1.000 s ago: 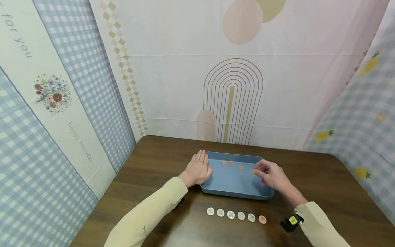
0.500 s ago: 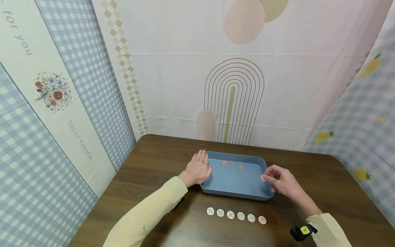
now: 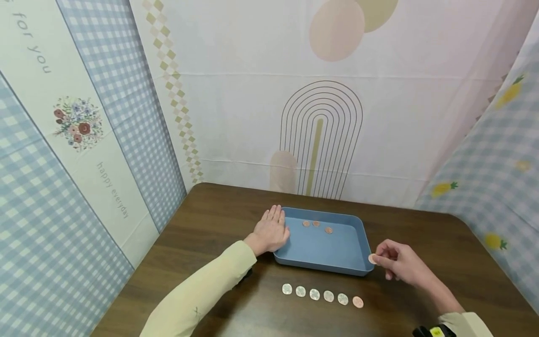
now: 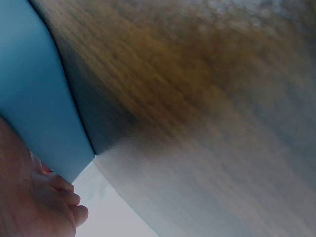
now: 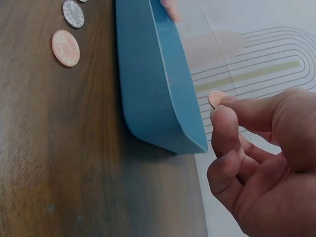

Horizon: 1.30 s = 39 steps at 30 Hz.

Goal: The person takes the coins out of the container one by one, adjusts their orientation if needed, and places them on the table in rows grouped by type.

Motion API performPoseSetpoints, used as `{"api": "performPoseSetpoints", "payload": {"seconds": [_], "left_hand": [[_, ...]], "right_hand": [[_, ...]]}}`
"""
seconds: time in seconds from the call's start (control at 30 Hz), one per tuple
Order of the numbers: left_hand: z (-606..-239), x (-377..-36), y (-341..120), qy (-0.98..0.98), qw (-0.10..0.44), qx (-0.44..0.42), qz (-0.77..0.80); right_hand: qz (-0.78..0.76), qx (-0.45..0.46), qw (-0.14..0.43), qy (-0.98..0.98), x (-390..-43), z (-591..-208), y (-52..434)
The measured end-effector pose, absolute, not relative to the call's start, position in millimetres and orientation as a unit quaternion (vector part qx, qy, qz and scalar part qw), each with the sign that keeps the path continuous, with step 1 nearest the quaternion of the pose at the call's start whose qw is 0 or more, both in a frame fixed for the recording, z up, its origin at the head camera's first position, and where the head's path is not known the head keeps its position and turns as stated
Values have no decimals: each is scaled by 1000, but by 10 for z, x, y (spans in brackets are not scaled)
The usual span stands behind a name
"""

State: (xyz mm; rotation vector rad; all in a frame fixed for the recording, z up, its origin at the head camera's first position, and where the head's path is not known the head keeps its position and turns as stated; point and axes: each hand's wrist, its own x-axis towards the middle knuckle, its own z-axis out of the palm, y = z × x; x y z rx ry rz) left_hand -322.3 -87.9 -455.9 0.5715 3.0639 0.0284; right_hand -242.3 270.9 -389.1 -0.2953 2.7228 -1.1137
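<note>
My right hand (image 3: pixel 402 263) pinches a copper-coloured coin (image 5: pixel 216 98) between thumb and forefinger, just off the right front corner of a blue tray (image 3: pixel 324 267). With fingers straight, my left hand (image 3: pixel 271 229) lies against the tray's left wall. Inside the tray, toward its back, are three copper coins, among them the one (image 3: pixel 328 230) nearest the middle. A row of coins lies on the table in front of the tray: several silver ones, such as the middle coin (image 3: pixel 314 294), and a copper coin (image 3: pixel 358 302) at the right end.
The brown wooden table (image 3: pixel 236 210) runs back to a white patterned cloth (image 3: pixel 236 117). Blue checked cloths hang at the left and right sides. Black straps sit on the wrists.
My right hand has carried the pinched coin from above the tray's right part, over its wall, to outside it and nearer me. The left hand stays on the tray.
</note>
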Motion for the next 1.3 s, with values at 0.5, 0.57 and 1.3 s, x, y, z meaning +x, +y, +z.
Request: {"api": "performPoseSetpoints", "payload": {"seconds": [0.5,0.57,1.3], "left_hand": [[-4517,-3270,-867,984,9,180,7],[-4515,-3271,-864,984,7,180,10],[-4524,-3311,-839,985,10,170,7]], "right_hand": [[-412,-153,190,878,-2323,-4076,2978],[-421,-163,208,868,-2302,-4135,2991],[-413,-244,184,858,-2179,-4466,2988]]}}
